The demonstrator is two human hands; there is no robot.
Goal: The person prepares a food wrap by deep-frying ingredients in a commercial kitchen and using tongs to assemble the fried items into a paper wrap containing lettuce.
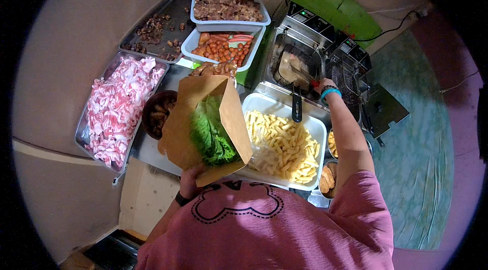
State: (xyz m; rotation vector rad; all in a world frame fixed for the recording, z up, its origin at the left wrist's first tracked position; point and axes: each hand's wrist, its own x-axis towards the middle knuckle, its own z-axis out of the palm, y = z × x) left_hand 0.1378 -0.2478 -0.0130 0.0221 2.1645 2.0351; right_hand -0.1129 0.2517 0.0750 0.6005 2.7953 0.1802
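While the left hand (191,181) pinches the lower edge of an open brown paperboard box (183,117) above the middle of the table (152,149), crinkled green lettuce (209,130) lining its inside, the right hand (324,86) grips a slim metal utensil (304,73) dipping into the fryer (274,93). The box's stiff, flared walls overlap the dark round bowl (147,112) and reach the smooth white tray (259,103) of blocky fries (292,143), over whose rim a black basket handle (296,105) juts; farther left, floppy pink-and-white meat (119,102) fills a metal tray (81,135).
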